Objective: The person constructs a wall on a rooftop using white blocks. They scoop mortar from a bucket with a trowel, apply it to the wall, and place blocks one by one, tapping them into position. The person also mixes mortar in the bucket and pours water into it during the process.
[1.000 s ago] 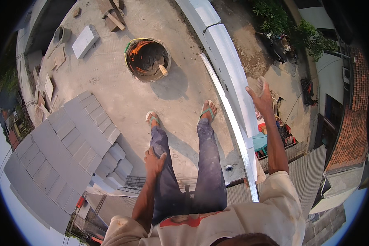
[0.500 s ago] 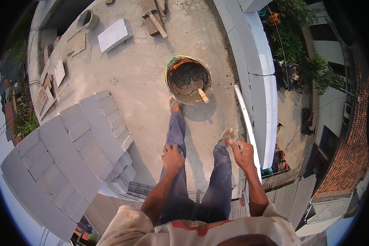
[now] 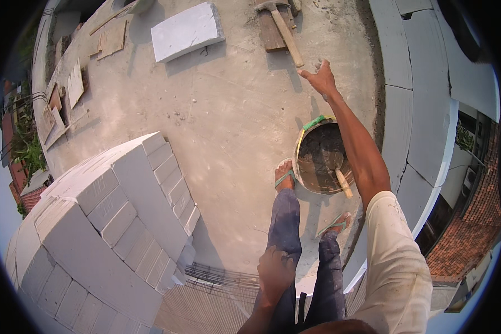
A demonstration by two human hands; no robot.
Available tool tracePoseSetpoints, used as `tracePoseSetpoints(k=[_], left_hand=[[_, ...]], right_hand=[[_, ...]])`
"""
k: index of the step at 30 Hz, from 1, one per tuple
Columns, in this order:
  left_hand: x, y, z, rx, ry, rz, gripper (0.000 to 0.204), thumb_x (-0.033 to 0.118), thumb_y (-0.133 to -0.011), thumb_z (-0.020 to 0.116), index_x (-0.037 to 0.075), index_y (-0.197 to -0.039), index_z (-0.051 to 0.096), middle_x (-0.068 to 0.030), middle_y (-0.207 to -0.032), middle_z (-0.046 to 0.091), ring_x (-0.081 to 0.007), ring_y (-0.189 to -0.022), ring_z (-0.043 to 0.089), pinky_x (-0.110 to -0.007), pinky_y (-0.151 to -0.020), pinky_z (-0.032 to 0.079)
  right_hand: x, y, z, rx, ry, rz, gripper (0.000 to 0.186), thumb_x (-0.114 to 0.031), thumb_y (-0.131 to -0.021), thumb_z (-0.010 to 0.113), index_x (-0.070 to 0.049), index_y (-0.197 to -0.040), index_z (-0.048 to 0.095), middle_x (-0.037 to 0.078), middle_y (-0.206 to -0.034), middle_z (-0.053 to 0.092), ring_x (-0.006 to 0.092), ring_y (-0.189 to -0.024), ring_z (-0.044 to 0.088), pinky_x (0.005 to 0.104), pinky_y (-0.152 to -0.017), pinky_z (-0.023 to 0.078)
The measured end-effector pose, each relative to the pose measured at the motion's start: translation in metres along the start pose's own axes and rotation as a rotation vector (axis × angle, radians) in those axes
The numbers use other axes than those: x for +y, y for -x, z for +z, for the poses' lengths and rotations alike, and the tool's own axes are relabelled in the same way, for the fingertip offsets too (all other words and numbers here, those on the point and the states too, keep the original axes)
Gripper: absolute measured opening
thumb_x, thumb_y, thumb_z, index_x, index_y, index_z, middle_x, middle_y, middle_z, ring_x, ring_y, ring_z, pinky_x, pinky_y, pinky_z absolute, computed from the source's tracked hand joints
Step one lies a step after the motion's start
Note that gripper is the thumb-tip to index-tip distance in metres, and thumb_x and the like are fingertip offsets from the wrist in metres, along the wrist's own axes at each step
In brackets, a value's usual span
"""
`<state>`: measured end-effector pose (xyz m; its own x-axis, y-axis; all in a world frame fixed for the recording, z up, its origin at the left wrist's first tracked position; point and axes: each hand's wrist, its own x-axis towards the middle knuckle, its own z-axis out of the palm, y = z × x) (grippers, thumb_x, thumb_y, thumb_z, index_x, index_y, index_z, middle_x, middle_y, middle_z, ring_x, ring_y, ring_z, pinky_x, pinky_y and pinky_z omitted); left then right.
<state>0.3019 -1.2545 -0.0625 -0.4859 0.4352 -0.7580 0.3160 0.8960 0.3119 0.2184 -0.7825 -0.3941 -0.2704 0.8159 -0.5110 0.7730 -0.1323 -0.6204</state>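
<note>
My right arm stretches forward over the bucket's right side. At its end my right hand (image 3: 319,80) is open and empty, thumb and fingers apart, just short of the wooden handle of a hammer (image 3: 286,36). The hammer lies across a brown wooden board (image 3: 272,32). My left hand (image 3: 276,273) rests on my left knee, fingers bent over the trouser cloth, holding nothing. Before my feet stands a round bucket (image 3: 299,153) with dark grey mortar (image 3: 320,143) inside. A trowel (image 3: 344,183) leans in it, its wooden handle over the near rim.
Pale blocks (image 3: 111,206) are stacked at my left. One white block (image 3: 186,32) lies on the floor ahead. Thin board scraps (image 3: 75,83) lie at far left. A low block wall (image 3: 392,55) runs along the right, with a drop and tiled roof (image 3: 473,222) beyond.
My right hand has gone from beside my right knee forward toward the hammer. My left hand stays on the knee. The view has shifted, putting the bucket further right.
</note>
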Motion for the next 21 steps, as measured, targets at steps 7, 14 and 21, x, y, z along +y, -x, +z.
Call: tracePoseSetpoints(k=[7,14,21], left_hand=[[-0.012,-0.014,-0.004,0.056,0.07,-0.006,0.031,0.02,-0.081,0.079,0.008,-0.108,0.071,-0.0254,-0.127,0.066,-0.0464,-0.113,0.065,-0.056,-0.093,0.054],[-0.007,-0.013,-0.01,-0.032,-0.038,0.053,0.031,0.019,-0.083,0.078,0.005,-0.109,0.071,-0.0239,-0.133,0.064,-0.0458,-0.117,0.063,-0.055,-0.098,0.052],[0.012,-0.012,-0.002,-0.136,-0.05,0.025,0.021,0.01,-0.082,0.076,0.0,-0.1,0.07,-0.0235,-0.114,0.067,-0.0427,-0.11,0.064,-0.05,-0.094,0.051]], right_hand=[[-0.019,-0.061,0.057,-0.058,-0.038,0.102,0.103,-0.047,-0.08,0.091,0.021,-0.138,0.039,0.03,-0.122,0.058,0.0366,-0.111,0.062,0.0478,-0.096,0.053],[-0.113,-0.026,0.004,-0.364,-0.685,0.221,0.033,-0.036,-0.098,0.078,-0.007,-0.088,0.067,-0.005,-0.066,0.048,0.0098,-0.054,0.042,0.0338,-0.06,0.044],[-0.023,0.29,-0.068,-0.53,-0.607,0.04,0.066,-0.037,-0.088,0.084,0.002,-0.134,0.057,0.005,-0.087,0.065,0.0131,-0.078,0.064,0.0337,-0.067,0.052]])
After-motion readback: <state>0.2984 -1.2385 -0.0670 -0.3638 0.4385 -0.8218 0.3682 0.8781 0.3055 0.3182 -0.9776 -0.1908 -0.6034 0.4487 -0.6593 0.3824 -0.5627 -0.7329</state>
